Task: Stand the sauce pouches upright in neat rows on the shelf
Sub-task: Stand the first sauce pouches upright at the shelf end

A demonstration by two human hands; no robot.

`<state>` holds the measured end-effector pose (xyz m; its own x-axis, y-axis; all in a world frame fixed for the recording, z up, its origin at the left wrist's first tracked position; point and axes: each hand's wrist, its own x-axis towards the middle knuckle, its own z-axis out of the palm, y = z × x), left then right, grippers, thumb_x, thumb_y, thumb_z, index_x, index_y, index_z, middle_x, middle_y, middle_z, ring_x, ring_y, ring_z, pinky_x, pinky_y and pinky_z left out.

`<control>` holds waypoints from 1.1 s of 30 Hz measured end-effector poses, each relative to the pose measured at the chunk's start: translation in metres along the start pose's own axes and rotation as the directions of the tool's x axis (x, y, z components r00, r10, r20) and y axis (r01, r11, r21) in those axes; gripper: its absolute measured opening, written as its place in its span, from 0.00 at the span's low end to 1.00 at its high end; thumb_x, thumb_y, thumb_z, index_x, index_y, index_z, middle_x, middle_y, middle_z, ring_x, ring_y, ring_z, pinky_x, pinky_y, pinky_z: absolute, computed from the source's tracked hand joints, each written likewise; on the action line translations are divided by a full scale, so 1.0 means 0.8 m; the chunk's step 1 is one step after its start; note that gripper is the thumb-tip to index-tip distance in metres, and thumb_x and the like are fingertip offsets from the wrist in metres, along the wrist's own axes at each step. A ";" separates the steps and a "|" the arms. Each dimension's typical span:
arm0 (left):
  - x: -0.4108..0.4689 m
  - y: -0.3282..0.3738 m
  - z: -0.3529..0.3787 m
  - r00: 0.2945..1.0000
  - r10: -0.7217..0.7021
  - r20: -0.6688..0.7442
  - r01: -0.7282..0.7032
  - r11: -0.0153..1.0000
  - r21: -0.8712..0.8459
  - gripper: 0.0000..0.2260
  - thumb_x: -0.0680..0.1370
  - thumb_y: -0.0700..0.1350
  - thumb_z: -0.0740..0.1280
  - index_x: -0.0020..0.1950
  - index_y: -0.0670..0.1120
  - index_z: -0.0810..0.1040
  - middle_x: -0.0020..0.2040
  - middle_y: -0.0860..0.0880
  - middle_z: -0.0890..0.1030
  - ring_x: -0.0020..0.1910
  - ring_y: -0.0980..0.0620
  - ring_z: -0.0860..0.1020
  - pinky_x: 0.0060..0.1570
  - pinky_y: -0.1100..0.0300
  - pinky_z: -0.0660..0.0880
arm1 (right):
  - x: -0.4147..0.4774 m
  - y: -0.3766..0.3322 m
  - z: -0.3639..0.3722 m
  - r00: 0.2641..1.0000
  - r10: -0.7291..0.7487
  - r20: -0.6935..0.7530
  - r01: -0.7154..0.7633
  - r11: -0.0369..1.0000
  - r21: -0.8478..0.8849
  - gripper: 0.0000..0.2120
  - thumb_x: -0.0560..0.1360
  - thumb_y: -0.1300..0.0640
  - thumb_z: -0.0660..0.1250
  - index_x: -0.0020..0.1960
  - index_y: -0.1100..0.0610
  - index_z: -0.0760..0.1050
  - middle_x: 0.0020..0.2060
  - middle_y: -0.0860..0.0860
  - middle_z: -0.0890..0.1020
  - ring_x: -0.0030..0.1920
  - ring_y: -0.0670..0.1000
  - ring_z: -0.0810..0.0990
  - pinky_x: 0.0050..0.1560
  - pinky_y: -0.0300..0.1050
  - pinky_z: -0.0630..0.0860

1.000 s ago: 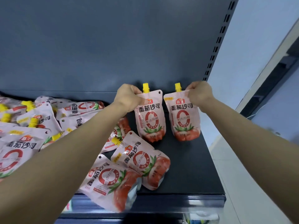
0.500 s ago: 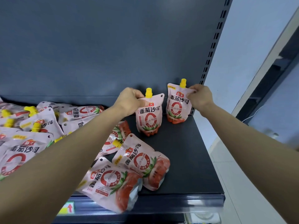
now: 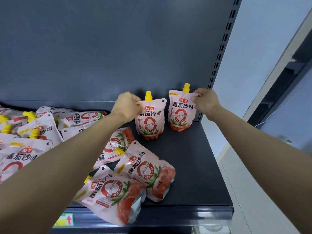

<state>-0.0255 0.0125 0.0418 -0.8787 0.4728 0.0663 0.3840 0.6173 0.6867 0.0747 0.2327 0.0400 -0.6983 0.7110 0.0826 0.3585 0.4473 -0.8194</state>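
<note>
Two pink tomato-sauce pouches with yellow spouts stand upright at the back right of the dark shelf (image 3: 194, 166). My left hand (image 3: 125, 107) grips the top left corner of the left pouch (image 3: 150, 119). My right hand (image 3: 205, 100) pinches the top right corner of the right pouch (image 3: 180, 110), which stands in the back corner against the rear panel. Two more pouches lie flat near the front: one (image 3: 146, 171) in the middle, one (image 3: 111, 193) overhanging the shelf's front edge.
A heap of several pouches (image 3: 33, 132) lies flat across the left of the shelf, partly under my left forearm. A slotted upright (image 3: 219, 54) marks the shelf's right end, with tiled floor (image 3: 253, 191) beyond. A price tag (image 3: 65, 219) sits on the front rail.
Both hands have carried their pouches toward the back of the shelf. The right pouch has gone into the back right corner; the left pouch stands a little in front and to its left.
</note>
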 end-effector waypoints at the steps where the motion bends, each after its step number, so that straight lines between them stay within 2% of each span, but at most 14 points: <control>1: 0.000 0.000 -0.001 1.000 0.003 0.004 -0.003 1.000 0.011 0.04 0.70 0.40 0.73 0.44 0.42 0.83 0.44 0.42 0.84 0.44 0.45 0.82 0.48 0.52 0.79 | 0.001 -0.001 0.001 1.000 -0.001 0.000 0.001 1.000 0.006 0.09 0.78 0.65 0.61 0.55 0.61 0.78 0.45 0.55 0.78 0.46 0.55 0.78 0.49 0.48 0.78; 4: -0.001 0.002 0.000 0.999 0.019 0.031 -0.020 0.999 0.027 0.04 0.70 0.40 0.73 0.44 0.42 0.84 0.44 0.42 0.85 0.44 0.46 0.82 0.47 0.54 0.79 | 0.004 -0.003 0.005 1.000 0.001 -0.004 -0.001 1.000 0.012 0.09 0.78 0.64 0.61 0.54 0.60 0.78 0.45 0.55 0.79 0.46 0.55 0.78 0.48 0.46 0.78; 8: -0.008 0.012 0.008 0.995 0.044 0.092 -0.044 0.999 -0.009 0.05 0.69 0.40 0.74 0.44 0.44 0.84 0.44 0.45 0.85 0.43 0.49 0.82 0.45 0.58 0.77 | 0.006 -0.005 0.006 1.000 0.009 -0.003 -0.009 1.000 0.021 0.09 0.78 0.64 0.62 0.55 0.61 0.78 0.49 0.58 0.81 0.51 0.57 0.80 0.52 0.50 0.79; 11: -0.017 0.026 0.020 0.987 0.076 0.144 -0.073 0.997 -0.027 0.05 0.69 0.41 0.74 0.44 0.45 0.84 0.44 0.46 0.85 0.43 0.50 0.82 0.47 0.56 0.78 | 0.006 -0.006 0.004 1.000 0.015 0.007 -0.015 0.999 0.029 0.09 0.77 0.64 0.63 0.55 0.61 0.78 0.52 0.60 0.82 0.51 0.58 0.81 0.54 0.52 0.80; 15: -0.030 0.045 0.039 0.971 0.127 0.202 -0.119 0.991 -0.053 0.05 0.69 0.41 0.74 0.44 0.45 0.84 0.44 0.47 0.85 0.42 0.53 0.81 0.42 0.60 0.76 | 0.003 -0.003 0.001 0.999 0.027 0.039 -0.029 0.998 0.047 0.09 0.77 0.64 0.63 0.54 0.60 0.79 0.51 0.58 0.82 0.53 0.59 0.82 0.55 0.56 0.80; 19: -0.038 0.057 0.049 0.968 0.135 0.211 -0.118 0.989 -0.092 0.05 0.69 0.41 0.74 0.45 0.45 0.84 0.46 0.47 0.85 0.42 0.53 0.81 0.43 0.60 0.76 | 0.001 0.000 -0.006 0.999 0.013 0.035 -0.015 0.998 0.063 0.08 0.77 0.65 0.63 0.54 0.61 0.78 0.48 0.57 0.82 0.52 0.59 0.82 0.55 0.54 0.80; 23: -0.043 0.062 0.052 0.970 0.127 0.207 -0.102 0.987 -0.126 0.03 0.69 0.40 0.74 0.41 0.46 0.84 0.47 0.47 0.85 0.44 0.52 0.82 0.43 0.60 0.75 | -0.004 0.001 -0.014 1.000 -0.029 -0.008 0.029 1.000 0.010 0.10 0.77 0.63 0.63 0.57 0.62 0.79 0.53 0.57 0.82 0.51 0.55 0.79 0.55 0.47 0.77; 27: -0.049 0.061 0.048 0.963 0.150 0.224 -0.124 0.984 -0.127 0.03 0.71 0.40 0.73 0.43 0.46 0.83 0.46 0.49 0.84 0.44 0.52 0.81 0.42 0.62 0.74 | -0.016 -0.004 -0.025 0.995 -0.094 -0.031 0.092 0.994 -0.052 0.15 0.78 0.62 0.63 0.63 0.63 0.75 0.62 0.57 0.79 0.61 0.56 0.77 0.63 0.45 0.72; 30: -0.054 0.064 0.041 0.958 0.191 0.212 -0.175 0.980 -0.094 0.08 0.71 0.40 0.72 0.49 0.46 0.82 0.50 0.49 0.83 0.48 0.52 0.80 0.50 0.58 0.76 | -0.029 -0.010 -0.033 0.987 -0.158 -0.023 0.154 0.982 -0.109 0.17 0.78 0.62 0.62 0.66 0.62 0.73 0.64 0.57 0.77 0.64 0.56 0.76 0.64 0.45 0.71; 33: -0.065 0.070 0.027 0.958 0.224 0.179 -0.216 0.974 -0.063 0.06 0.72 0.40 0.72 0.48 0.46 0.81 0.48 0.51 0.82 0.47 0.54 0.79 0.52 0.58 0.76 | -0.045 -0.020 -0.042 0.969 -0.247 -0.007 0.241 0.952 -0.190 0.17 0.79 0.61 0.62 0.67 0.61 0.72 0.64 0.57 0.78 0.63 0.56 0.76 0.64 0.47 0.71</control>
<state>0.0477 0.0363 0.0608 -0.7050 0.7037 0.0880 0.5461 0.4597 0.7003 0.1150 0.2180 0.0690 -0.7609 0.5823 0.2862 0.2908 0.7004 -0.6519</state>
